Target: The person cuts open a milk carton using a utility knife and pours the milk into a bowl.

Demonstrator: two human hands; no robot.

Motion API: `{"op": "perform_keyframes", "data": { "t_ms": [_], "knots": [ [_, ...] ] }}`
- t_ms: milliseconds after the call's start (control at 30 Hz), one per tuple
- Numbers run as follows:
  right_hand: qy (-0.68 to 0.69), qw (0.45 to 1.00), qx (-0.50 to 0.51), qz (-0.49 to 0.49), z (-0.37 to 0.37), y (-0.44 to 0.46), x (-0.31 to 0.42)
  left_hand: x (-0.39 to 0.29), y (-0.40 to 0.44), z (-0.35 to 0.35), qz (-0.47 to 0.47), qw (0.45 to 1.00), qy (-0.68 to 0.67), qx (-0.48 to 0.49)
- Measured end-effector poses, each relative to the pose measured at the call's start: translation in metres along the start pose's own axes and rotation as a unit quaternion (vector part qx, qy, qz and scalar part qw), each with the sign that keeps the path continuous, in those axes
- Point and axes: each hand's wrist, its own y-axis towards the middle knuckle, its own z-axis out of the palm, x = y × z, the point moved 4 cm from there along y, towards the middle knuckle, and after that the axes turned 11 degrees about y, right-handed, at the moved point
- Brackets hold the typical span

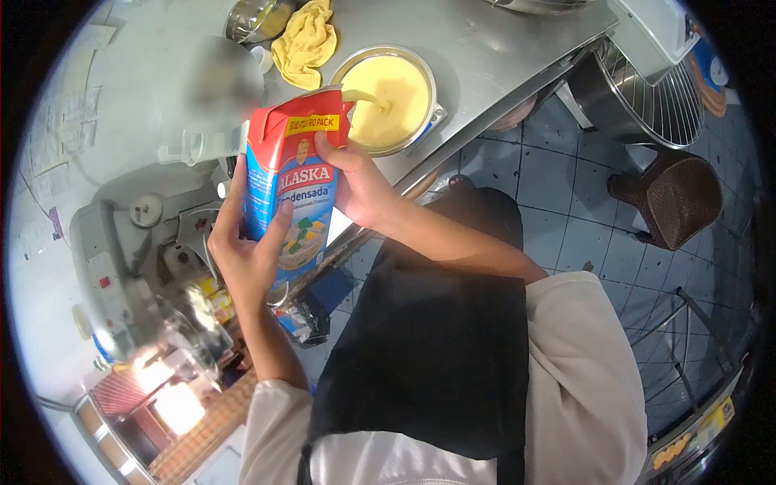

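Observation:
A tilted red and blue carton of condensed milk (301,174) is held between both hands. My left hand (252,230) wraps its lower left side, thumb across the front. Higher up on the right side, my right hand (360,179) grips the carton with its thumb near the yellow band. From the carton's top corner a thick pale-yellow stream (368,98) runs into a round metal bowl (431,74). Yellow liquid (396,81) fills much of this bowl, which sits on what looks like a scale (438,113), mostly hidden.
A crumpled yellow cloth (305,44) and another metal bowl (257,20) lie on the steel counter (461,40). A large stand mixer (113,267) is at the left. On the tiled floor stand a brown woven stool (675,198) and a big metal pot (622,97).

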Motion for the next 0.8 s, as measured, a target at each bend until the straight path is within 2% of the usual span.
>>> {"op": "perform_keyframes", "data": {
  "t_ms": [67,367,800],
  "knots": [
    [-0.025,1.000,-0.008,-0.004,0.002,0.000,0.002,0.004,-0.001,0.001,-0.005,0.998,-0.056,-0.006],
    [-0.074,0.997,-0.008,-0.019,0.012,-0.002,0.010,0.020,-0.006,0.002,-0.045,0.990,-0.134,-0.013],
    [-0.027,1.000,-0.012,-0.003,0.005,-0.003,0.000,0.011,-0.007,-0.004,-0.047,0.996,-0.076,-0.003]
  ]
}}
